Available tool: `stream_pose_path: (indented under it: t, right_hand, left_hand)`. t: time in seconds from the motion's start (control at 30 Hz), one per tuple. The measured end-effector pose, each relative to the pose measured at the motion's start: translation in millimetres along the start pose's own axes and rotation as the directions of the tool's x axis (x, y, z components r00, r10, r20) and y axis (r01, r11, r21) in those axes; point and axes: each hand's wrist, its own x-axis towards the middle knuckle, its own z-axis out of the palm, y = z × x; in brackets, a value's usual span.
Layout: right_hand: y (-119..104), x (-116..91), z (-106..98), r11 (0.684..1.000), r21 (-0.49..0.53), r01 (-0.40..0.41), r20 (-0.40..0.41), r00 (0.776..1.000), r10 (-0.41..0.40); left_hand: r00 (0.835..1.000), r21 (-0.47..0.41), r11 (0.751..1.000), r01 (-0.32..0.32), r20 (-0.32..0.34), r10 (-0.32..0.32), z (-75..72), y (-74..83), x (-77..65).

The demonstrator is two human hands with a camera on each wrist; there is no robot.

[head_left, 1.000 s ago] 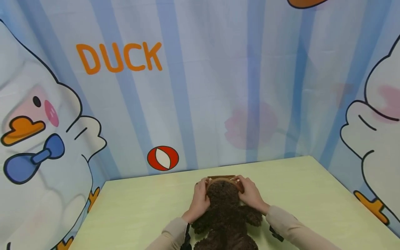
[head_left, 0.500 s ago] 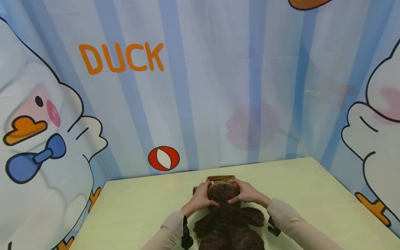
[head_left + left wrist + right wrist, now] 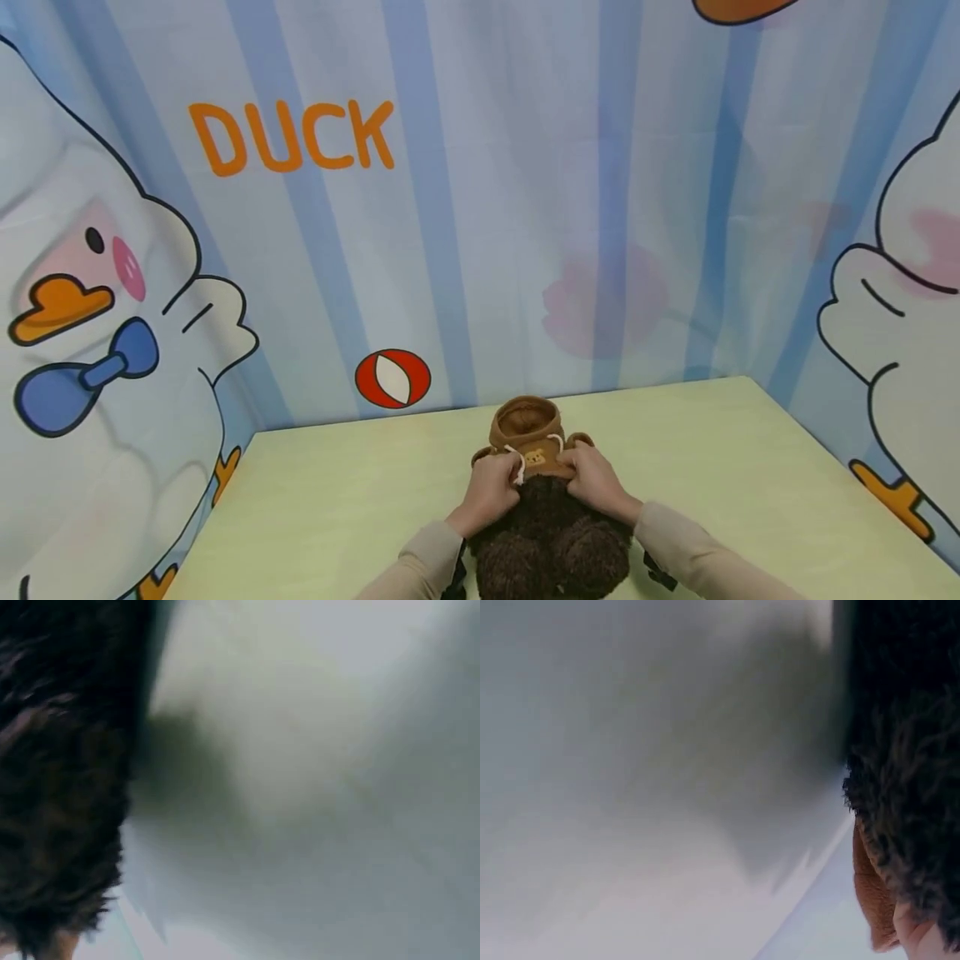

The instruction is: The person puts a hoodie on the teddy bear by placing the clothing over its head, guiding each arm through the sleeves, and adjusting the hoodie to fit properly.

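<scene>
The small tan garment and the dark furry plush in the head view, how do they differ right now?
The garment is light brown; the plush is much darker. The garment looks smooth, with white strings and a little animal-face design; the plush is shaggy, showing neither. The garment is nearer the curtain, while the plush is farther from it. Both are brown, and meet between the left hand and right hand.

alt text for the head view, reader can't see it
A left hand and right hand grip the near edge of a small brown garment over the upper part of a dark plush toy on a pale table. Behind, a blue-striped curtain reads DUCK.
</scene>
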Motion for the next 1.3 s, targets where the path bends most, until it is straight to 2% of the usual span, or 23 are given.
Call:
stream_pose_path:
  t: [0.07,0.17,0.27,0.33,0.43,0.53,0.6,0.7,0.77,0.8,0.87,0.9,0.97,1.03,1.07,1.13,1.17,1.2,1.23,1.3]
  right_hand:
    - [1.3,-2.1,0.8,0.999,-0.019,0.036,-0.010,0.999,-0.036]
    - [5.6,-6.2,1.4,0.983,-0.146,0.111,-0.065,0.990,-0.122]
    - [8.4,-10.5,-0.8,0.949,-0.271,0.163,-0.121,0.972,-0.202]
    - [7.2,-11.7,-3.7,0.954,-0.252,0.163,-0.125,0.972,-0.199]
    - [2.2,-9.1,-8.9,0.994,-0.066,0.083,-0.077,0.993,-0.088]
    - [-3.3,-2.5,-13.4,0.996,0.085,-0.036,-0.016,0.999,0.037]
    - [-6.6,2.6,-15.1,0.988,0.129,-0.084,0.018,0.996,0.082]
    - [-10.4,8.5,-13.7,0.986,0.136,-0.099,0.049,0.994,0.093]
    - [-11.6,9.7,-10.7,0.992,0.104,-0.073,0.027,0.997,0.070]
    - [-12.1,9.8,-8.8,0.998,0.061,-0.034,0.005,0.999,0.033]
    - [-12.0,8.8,-4.0,0.991,-0.078,0.106,-0.031,0.994,-0.109]
    - [-11.5,8.5,-1.8,0.970,-0.155,0.185,-0.047,0.980,-0.194]
    - [-10.0,8.0,0.9,0.899,-0.290,0.330,-0.060,0.931,-0.361]
    - [-7.2,7.8,1.6,0.831,-0.357,0.426,-0.052,0.879,-0.473]
    - [-5.0,7.5,1.1,0.820,-0.362,0.443,-0.046,0.870,-0.490]
    - [0.6,4.5,-1.0,0.827,-0.360,0.432,-0.053,0.875,-0.481]
    - [4.2,1.6,-1.9,0.839,-0.357,0.410,-0.055,0.888,-0.457]
    - [7.3,-1.9,-2.7,0.857,-0.352,0.375,-0.051,0.907,-0.418]
    - [9.5,-5.8,-3.2,0.879,-0.353,0.321,-0.050,0.932,-0.360]
    - [11.5,-12.6,-3.4,0.930,-0.317,0.188,-0.068,0.973,-0.220]
  left_hand:
    - [0.997,0.067,0.995,-0.069,-0.022,0.071,1.8,-0.9,-2.1]
    - [0.983,0.152,0.976,-0.154,-0.072,0.166,1.4,-2.6,-4.0]
    - [0.972,0.210,0.960,-0.186,-0.103,0.211,-2.7,-3.6,-4.8]
    - [0.981,0.188,0.971,-0.150,-0.092,0.170,-6.1,-3.5,-4.1]
    - [1.000,0.057,0.998,-0.027,-0.010,0.028,-10.8,-1.0,-0.8]
    - [0.993,-0.054,0.994,0.091,0.075,-0.087,-14.2,3.3,4.4]
    - [0.986,-0.070,0.989,0.130,0.110,-0.122,-15.9,6.5,7.7]
    - [0.986,-0.093,0.986,0.139,0.105,-0.129,-15.8,9.2,10.8]
    - [0.992,-0.116,0.988,0.105,0.082,-0.096,-13.5,10.3,11.6]
    - [0.996,-0.108,0.992,0.066,0.061,-0.060,-11.9,10.2,11.6]
    - [0.997,0.008,0.997,-0.073,0.017,0.073,-7.2,8.6,10.6]
    - [0.989,0.107,0.983,-0.146,-0.009,0.148,-4.9,7.3,10.2]
    - [0.958,0.314,0.916,-0.251,-0.057,0.282,-1.0,3.7,8.9]
    - [0.928,0.455,0.842,-0.291,-0.079,0.363,0.8,-0.6,7.0]
    - [0.930,0.469,0.836,-0.285,-0.078,0.360,0.7,-3.0,5.8]
    - [0.961,0.435,0.872,-0.223,-0.049,0.270,-3.2,-6.2,1.3]
    - [0.980,0.406,0.898,-0.169,-0.023,0.195,-5.5,-8.0,-1.6]
    - [0.993,0.387,0.915,-0.113,0.007,0.120,-7.4,-9.8,-4.6]
    - [0.998,0.367,0.929,-0.055,0.044,0.042,-9.0,-11.1,-7.2]
    - [0.989,0.326,0.944,0.046,0.116,-0.088,-10.6,-13.2,-11.6]
